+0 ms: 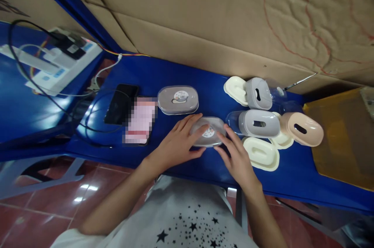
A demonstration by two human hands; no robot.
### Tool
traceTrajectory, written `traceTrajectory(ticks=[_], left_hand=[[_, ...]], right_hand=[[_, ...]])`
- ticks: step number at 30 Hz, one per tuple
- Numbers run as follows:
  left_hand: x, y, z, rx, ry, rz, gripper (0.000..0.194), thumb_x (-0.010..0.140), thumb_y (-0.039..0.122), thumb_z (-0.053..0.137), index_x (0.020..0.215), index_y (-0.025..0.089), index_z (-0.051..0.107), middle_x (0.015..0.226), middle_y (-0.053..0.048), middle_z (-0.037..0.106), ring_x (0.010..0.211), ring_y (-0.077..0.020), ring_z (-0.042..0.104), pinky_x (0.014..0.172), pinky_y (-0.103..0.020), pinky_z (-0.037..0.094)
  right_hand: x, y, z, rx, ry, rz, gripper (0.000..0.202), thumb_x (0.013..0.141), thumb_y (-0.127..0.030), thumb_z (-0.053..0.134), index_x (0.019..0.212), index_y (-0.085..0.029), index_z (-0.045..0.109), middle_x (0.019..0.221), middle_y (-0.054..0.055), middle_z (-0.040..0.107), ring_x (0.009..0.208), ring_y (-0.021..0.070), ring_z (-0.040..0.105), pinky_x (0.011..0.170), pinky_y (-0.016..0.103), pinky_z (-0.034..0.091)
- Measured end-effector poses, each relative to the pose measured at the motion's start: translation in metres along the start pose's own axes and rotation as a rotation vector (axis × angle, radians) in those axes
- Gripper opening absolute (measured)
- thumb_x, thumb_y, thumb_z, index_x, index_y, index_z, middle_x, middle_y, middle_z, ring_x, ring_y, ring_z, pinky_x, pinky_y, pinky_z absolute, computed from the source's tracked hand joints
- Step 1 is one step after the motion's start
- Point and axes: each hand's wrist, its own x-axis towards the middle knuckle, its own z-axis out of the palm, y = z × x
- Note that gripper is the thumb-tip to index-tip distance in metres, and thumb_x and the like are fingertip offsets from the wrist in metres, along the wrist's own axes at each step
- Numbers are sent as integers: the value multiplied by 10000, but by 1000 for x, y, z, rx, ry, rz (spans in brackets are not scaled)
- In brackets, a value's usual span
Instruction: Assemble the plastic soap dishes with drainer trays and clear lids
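Head view: here we clasp the clear-lidded oval box (212, 126), left hand (183, 139) and right hand (238, 157) best pressing evenly.

Grey oval plastic box with clear, glossy plastic cover (215, 122); rounded ends, low profile; roundish white sticker with small dark print (208, 133) on top, near the middle, partly hidden by a finger, wording too small to read; cover sits over the grey part, whether fully seated can't tell; box lies flat on the blue tabletop (201, 168), top face up, long side running left to right, near the front edge; left end mostly hidden under the left hand (181, 141), fingers over the top; right end touched by fingertips of the right hand (238, 158).
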Motion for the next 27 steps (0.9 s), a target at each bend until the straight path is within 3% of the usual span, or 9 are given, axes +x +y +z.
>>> traceTrajectory(ticks=[8,12,17,23,27], left_hand=[[-2,-1,4,-39,35,47,653,1004,375,724,1599,249,487,1724,-205,386,1589,-399,423,1246,-608,461],[-12,-9,6,-150,49,38,776,1021,417,733,1683,299,348,1783,-207,249,1641,-397,337,1250,-601,474],[-19,-11,6,-156,43,15,866,997,381,763,1714,330,278,1767,-215,281,1643,-431,322,1264,-675,423],[-26,-17,9,-228,23,-25,1080,967,401,789,1766,362,64,1824,-198,127,1646,-436,312,1252,-641,448],[-29,-20,13,-183,42,-1,1021,974,429,776,1763,353,132,1803,-200,192,1628,-449,342,1246,-652,449]], right_hand=[[-5,2,4,-77,-31,5,733,1091,-217,591,1736,-346,269,1697,133,480,1532,303,541,1201,525,578],[-4,1,5,-115,-53,-50,762,1080,-202,606,1737,-380,263,1725,106,442,1576,328,477,1236,585,529],[-3,1,10,-133,-65,-85,793,1069,-125,583,1738,-393,253,1711,99,459,1568,306,489,1235,551,538],[-9,0,15,-156,-61,-117,846,1043,-28,549,1740,-391,238,1727,111,430,1601,325,437,1253,560,517],[-10,0,15,-155,-30,-144,851,1037,-13,546,1738,-387,242,1723,102,437,1604,315,433,1254,538,525]])
